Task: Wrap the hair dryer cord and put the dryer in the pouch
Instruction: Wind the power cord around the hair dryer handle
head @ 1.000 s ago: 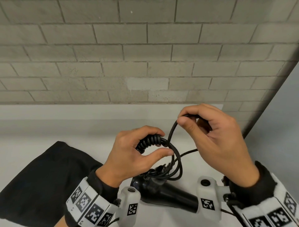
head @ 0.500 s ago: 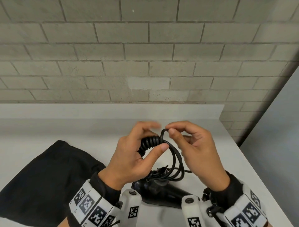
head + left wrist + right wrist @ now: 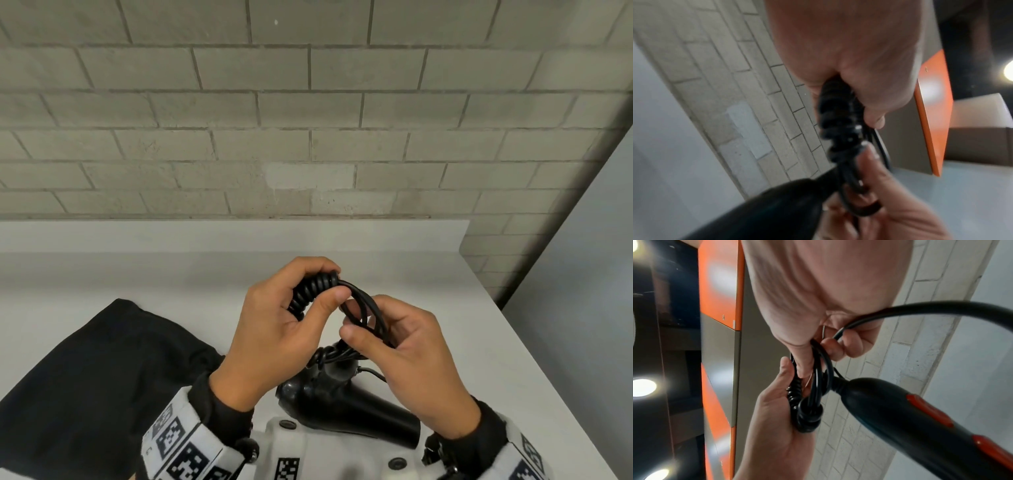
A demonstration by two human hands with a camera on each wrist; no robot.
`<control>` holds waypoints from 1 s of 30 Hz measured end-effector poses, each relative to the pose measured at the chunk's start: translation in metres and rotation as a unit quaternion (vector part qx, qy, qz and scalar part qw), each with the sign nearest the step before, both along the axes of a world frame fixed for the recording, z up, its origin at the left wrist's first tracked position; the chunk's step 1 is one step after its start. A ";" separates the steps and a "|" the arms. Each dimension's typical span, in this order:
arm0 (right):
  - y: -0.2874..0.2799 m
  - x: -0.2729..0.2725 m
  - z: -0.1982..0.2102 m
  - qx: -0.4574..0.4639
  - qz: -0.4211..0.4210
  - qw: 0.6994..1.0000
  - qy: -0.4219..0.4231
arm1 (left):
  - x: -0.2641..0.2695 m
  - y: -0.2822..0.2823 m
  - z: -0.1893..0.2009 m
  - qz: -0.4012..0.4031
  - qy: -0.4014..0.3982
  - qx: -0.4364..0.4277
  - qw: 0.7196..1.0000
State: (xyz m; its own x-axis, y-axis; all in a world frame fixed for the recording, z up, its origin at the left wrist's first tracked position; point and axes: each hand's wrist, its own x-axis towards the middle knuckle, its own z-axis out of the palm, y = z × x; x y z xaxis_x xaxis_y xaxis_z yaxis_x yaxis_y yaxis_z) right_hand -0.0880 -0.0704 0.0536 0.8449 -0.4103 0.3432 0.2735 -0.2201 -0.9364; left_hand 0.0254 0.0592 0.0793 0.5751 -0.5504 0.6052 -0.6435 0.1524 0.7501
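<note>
A black hair dryer (image 3: 346,407) with orange switches (image 3: 929,410) hangs just above the white counter (image 3: 102,281), below both hands. Its black cord (image 3: 356,301) is gathered in loops, one end bound in tight coils (image 3: 311,289). My left hand (image 3: 284,325) grips the coiled bundle (image 3: 838,113) between thumb and fingers. To its right, my right hand (image 3: 404,346) pinches the loose loops (image 3: 818,363), and a free strand of cord (image 3: 941,306) runs out past its fingers. A black fabric pouch (image 3: 85,383) lies flat on the counter at the left.
A grey brick wall (image 3: 308,120) rises behind the counter. The counter's right edge (image 3: 534,359) runs diagonally beside a grey floor. Orange and grey panels (image 3: 721,288) show in the wrist views.
My right hand has come down from above the bundle, drawing the cord around, and now pinches the loops lower, right of my left hand. The left hand kept hold of the coils.
</note>
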 end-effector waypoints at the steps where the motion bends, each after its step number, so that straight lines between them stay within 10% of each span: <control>1: -0.001 0.001 0.000 0.003 -0.005 1.000 -0.004 | -0.001 0.000 0.002 -0.008 0.030 0.002 1.000; 9: 0.007 0.006 -0.005 -0.104 -0.181 0.978 -0.025 | -0.003 -0.001 0.007 -0.026 0.165 -0.021 0.986; 14: 0.014 0.007 -0.014 -0.364 -0.369 0.847 -0.116 | -0.009 -0.004 0.010 0.006 0.182 -0.029 0.983; 18: 0.019 0.007 -0.020 -0.423 -0.409 0.803 -0.096 | -0.011 -0.006 0.009 0.005 0.170 -0.044 0.985; 23: 0.024 0.006 -0.017 -0.398 -0.369 0.840 -0.024 | -0.013 -0.010 0.003 0.017 0.079 -0.059 0.995; 27: 0.029 0.001 -0.005 -0.166 -0.257 0.950 0.063 | -0.006 -0.011 -0.005 0.044 -0.009 -0.061 0.997; 30: 0.021 -0.007 0.016 -0.006 -0.139 0.978 0.153 | 0.002 -0.010 -0.005 0.044 -0.048 -0.063 0.996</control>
State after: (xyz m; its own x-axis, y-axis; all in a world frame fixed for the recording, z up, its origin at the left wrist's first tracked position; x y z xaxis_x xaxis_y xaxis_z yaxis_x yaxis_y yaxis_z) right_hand -0.0949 -0.0495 0.0697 0.7649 -0.6366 0.0988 -0.0911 -0.2586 -0.9617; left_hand 0.0276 0.0494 0.0746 0.5541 -0.4167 0.7207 -0.7268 0.1800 0.6629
